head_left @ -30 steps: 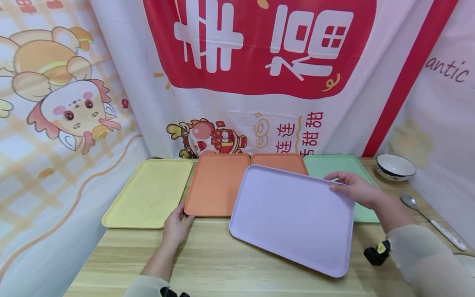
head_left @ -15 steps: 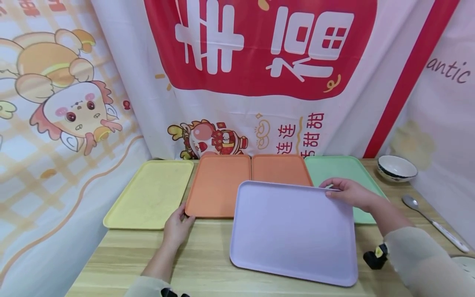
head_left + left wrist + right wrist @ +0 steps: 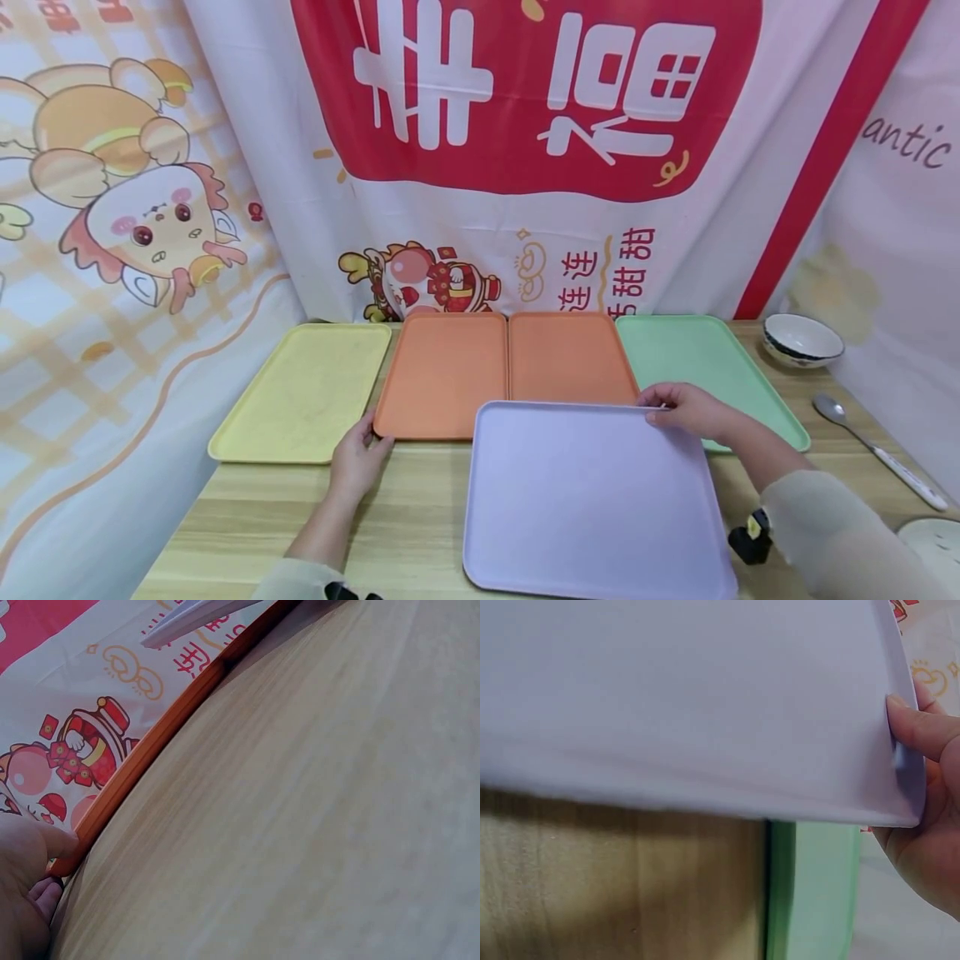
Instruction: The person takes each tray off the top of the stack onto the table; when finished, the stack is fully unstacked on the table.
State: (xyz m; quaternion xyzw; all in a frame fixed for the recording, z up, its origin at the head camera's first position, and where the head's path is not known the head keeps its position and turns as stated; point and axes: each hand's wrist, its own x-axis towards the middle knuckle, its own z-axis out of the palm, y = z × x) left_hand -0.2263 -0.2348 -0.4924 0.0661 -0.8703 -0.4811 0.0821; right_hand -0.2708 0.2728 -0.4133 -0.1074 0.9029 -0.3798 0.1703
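Note:
A lavender tray (image 3: 592, 500) hangs tilted over the front of the table, held by my right hand (image 3: 686, 408) near its far right corner. In the right wrist view, the thumb (image 3: 915, 724) presses inside the raised rim while the fingers go behind it. My left hand (image 3: 360, 458) grips the near left corner of the left orange tray (image 3: 446, 375), thumb at the front edge. That orange tray's edge (image 3: 150, 750) shows side-on in the left wrist view. A second orange tray (image 3: 570, 358) lies right beside it, its near part hidden behind the lavender tray.
A yellow tray (image 3: 307, 392) lies at the left and a green tray (image 3: 697, 358) at the right. Along the right side are a white bowl (image 3: 802, 340), a spoon (image 3: 877, 450) and part of a round white dish (image 3: 933, 533). Printed cloth (image 3: 480, 217) hangs behind the wooden table (image 3: 247, 517).
My right hand has drawn the lavender tray toward me and down in the head view, leaving more of the right orange tray showing. The left hand stays at its corner.

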